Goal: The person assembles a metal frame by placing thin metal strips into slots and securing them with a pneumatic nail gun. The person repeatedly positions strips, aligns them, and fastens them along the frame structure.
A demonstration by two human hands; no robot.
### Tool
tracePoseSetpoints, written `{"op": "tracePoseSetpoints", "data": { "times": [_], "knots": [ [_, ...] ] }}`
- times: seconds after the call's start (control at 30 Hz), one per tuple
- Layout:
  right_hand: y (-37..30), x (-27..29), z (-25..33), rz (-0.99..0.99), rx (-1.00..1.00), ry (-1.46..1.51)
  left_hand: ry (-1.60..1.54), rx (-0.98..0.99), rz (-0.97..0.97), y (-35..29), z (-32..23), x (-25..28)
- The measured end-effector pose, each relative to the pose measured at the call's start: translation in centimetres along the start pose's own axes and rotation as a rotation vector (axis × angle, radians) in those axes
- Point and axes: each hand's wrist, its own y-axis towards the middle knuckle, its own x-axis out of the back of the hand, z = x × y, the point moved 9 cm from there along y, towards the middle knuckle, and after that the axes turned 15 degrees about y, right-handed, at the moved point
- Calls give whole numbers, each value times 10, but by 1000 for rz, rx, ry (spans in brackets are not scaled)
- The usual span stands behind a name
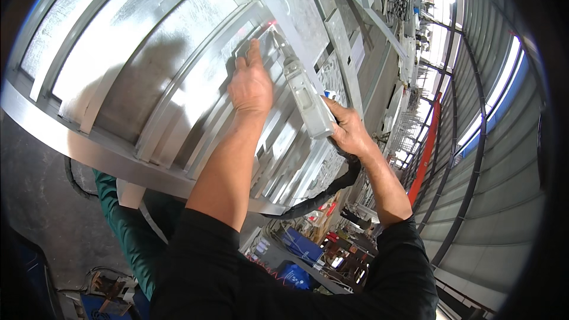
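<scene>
My right hand (351, 130) is wrapped round the rear of a grey, boxy handheld laser welding gun (309, 99). The gun's narrow nozzle (278, 40) points away from me, and a small red light spot shows at its tip, on the metal. To the left of the gun, my left hand (252, 87) holds nothing that I can see; its foremost fingers reach forward over the bars. Whether they touch the metal I cannot tell. Beneath both hands lies a large silvery metal frame (115, 157) with parallel bars and shiny sheet panels.
A thick black hose (317, 201) runs from the gun down past the frame's near edge. Loose metal strips (373, 24) lie beyond the frame at the upper right. A blue box (301, 244) and cluttered gear stand below. Grey concrete floor (35, 184) shows at left.
</scene>
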Motion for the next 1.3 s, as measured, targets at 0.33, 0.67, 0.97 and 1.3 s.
{"op": "tracePoseSetpoints", "data": {
  "times": [0.33, 0.67, 0.97, 1.3],
  "knots": [
    [-7, -12, 9, 84, -55, 23, -51, -15, -36, 1, 7, -8],
    [-4, -2, 2, 9, -6, 1, -17, -15, -45, -1, 2, -1],
    [5, 0, -9, -11, -26, -10, -19, -9, -9, 0, 1, -3],
    [8, 1, -12, -22, -63, 49, -5, -26, -12, 1, 1, -3]
  ]
}}
